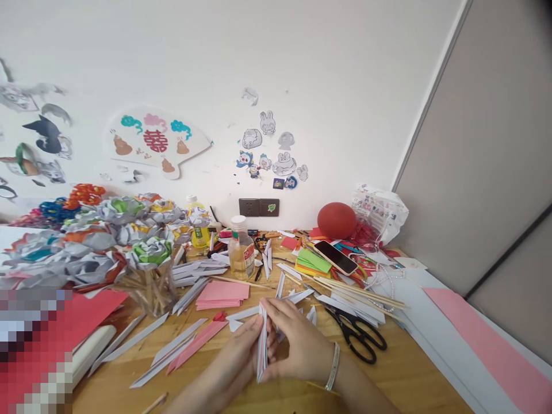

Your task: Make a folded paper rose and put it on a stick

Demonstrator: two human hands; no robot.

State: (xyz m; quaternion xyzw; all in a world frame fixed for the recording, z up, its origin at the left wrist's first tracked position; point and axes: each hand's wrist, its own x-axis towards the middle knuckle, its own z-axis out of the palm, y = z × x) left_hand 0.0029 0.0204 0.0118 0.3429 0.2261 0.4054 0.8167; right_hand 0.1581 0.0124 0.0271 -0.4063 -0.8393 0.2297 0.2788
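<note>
Between my two hands stands a narrow folded stack of paper (262, 343), mostly white with a pinkish layer, held on edge. My left hand (246, 345) grips it from the left, thumb near its upper end. From the right, my right hand (293, 339) closes on it, fingers over the top end and thumb at the lower end. Pink paper squares (222, 294) lie just beyond my left hand. Folded white strips (179, 345) and a pink strip (197, 346) lie to the left. Black-handled scissors (360, 336) rest to the right of my right hand.
Paper flowers (150, 250) on sticks stand in a clear container at left. A glue bottle (241, 253) stands behind the pink squares. Right of it are a phone (335, 257) on coloured paper, wooden sticks (362, 292) and a red balloon (337, 220). The wall borders the table's back.
</note>
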